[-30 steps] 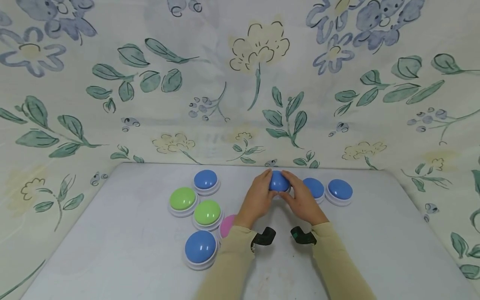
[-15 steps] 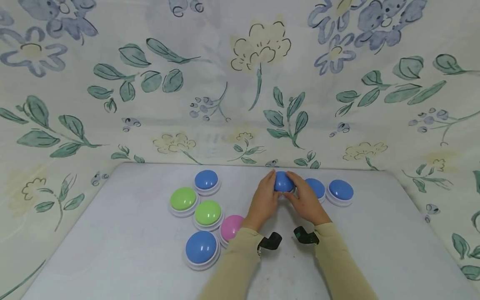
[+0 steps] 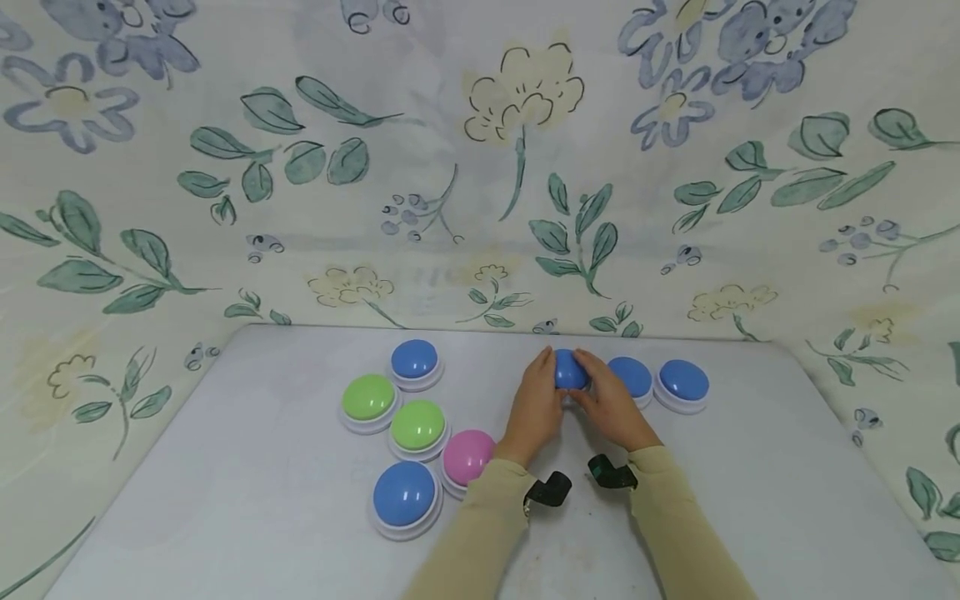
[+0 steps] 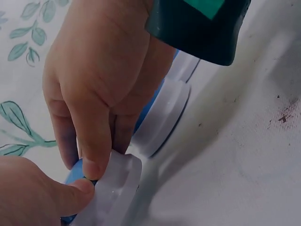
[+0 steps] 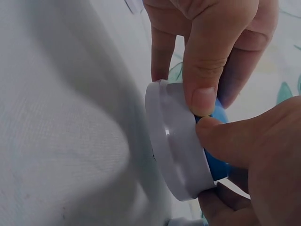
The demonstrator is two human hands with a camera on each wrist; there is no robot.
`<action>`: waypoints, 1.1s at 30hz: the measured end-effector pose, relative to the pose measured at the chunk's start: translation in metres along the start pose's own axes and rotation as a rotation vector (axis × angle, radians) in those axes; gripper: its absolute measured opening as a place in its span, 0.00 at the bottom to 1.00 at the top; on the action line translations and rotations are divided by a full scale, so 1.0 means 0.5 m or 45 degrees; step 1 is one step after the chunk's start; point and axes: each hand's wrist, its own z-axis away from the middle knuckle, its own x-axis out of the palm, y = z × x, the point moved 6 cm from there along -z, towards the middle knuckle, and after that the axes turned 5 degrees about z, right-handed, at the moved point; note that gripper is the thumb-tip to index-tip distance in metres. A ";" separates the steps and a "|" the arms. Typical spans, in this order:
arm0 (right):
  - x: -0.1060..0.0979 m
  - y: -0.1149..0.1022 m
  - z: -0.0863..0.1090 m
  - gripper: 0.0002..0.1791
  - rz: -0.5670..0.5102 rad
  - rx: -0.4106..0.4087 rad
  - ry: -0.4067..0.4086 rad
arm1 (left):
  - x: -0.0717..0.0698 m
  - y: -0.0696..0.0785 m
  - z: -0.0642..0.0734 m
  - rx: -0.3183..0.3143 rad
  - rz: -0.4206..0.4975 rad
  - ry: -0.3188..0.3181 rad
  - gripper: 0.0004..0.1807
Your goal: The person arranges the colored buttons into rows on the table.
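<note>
Both hands hold one blue dome push button (image 3: 570, 371) with a white base near the back of the white table. My left hand (image 3: 536, 407) grips it from the left and my right hand (image 3: 613, 405) from the right. The thumbs meet at its near side, over the seam between dome and white base (image 5: 176, 141), in the right wrist view. Whether the base touches the table is hard to tell. Just right of the right hand are a partly hidden blue button (image 3: 632, 377) and another blue button (image 3: 684, 381).
To the left stand a back blue button (image 3: 414, 359), two green buttons (image 3: 368, 397), a pink button (image 3: 468, 457) partly behind the left sleeve, and a front blue button (image 3: 404, 493). A floral cloth (image 3: 420, 167) rises behind the table (image 3: 225, 500).
Both hands have shifted slightly right and nearer to me with the blue button, closer to the blue buttons on the right. The left forearm has uncovered more of the pink button.
</note>
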 end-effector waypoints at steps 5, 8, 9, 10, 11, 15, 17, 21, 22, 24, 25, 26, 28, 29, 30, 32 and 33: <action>0.008 0.004 0.000 0.32 0.002 0.034 -0.013 | 0.006 0.000 0.002 0.013 -0.017 0.017 0.32; 0.013 0.008 0.002 0.32 0.013 0.057 -0.031 | 0.012 0.001 0.004 0.016 -0.041 0.013 0.32; 0.014 0.010 0.003 0.32 0.021 0.062 -0.039 | 0.014 0.001 0.004 0.018 -0.043 0.015 0.31; 0.016 0.011 0.004 0.32 0.027 0.063 -0.043 | 0.015 0.001 0.004 0.019 -0.047 0.017 0.31; 0.017 0.012 0.004 0.32 0.033 0.062 -0.046 | 0.016 0.002 0.005 0.021 -0.049 0.023 0.31; 0.016 0.013 0.004 0.31 0.054 0.062 -0.048 | 0.021 0.002 0.004 0.025 -0.048 0.038 0.31; 0.016 0.013 0.004 0.31 0.064 0.067 -0.049 | 0.024 0.001 0.004 0.024 -0.051 0.037 0.31; 0.015 0.013 0.002 0.30 0.084 0.076 -0.057 | 0.029 0.000 0.003 0.025 -0.038 0.033 0.31; 0.015 0.013 0.002 0.30 0.088 0.077 -0.059 | 0.030 0.000 0.004 0.026 -0.035 0.035 0.31; 0.014 0.013 0.001 0.30 0.094 0.082 -0.060 | 0.031 0.000 0.004 0.029 -0.025 0.043 0.31; 0.014 0.013 0.001 0.30 0.094 0.089 -0.060 | 0.031 0.000 0.003 0.030 -0.020 0.046 0.31; 0.014 0.013 0.000 0.30 0.097 0.099 -0.058 | 0.031 0.000 0.003 0.032 -0.017 0.051 0.30; 0.014 0.014 -0.001 0.30 0.103 0.120 -0.054 | 0.033 0.000 0.001 0.031 -0.002 0.059 0.30; 0.014 0.014 -0.002 0.30 0.108 0.130 -0.050 | 0.033 0.000 0.000 0.029 0.004 0.063 0.30; 0.015 0.014 -0.002 0.30 0.116 0.137 -0.048 | 0.033 -0.001 -0.001 0.024 0.014 0.066 0.30; 0.016 0.012 -0.003 0.30 0.144 0.134 -0.038 | 0.033 -0.002 -0.003 0.011 0.034 0.071 0.29; 0.016 0.010 -0.003 0.29 0.159 0.125 -0.032 | 0.033 -0.002 -0.003 0.004 0.045 0.072 0.29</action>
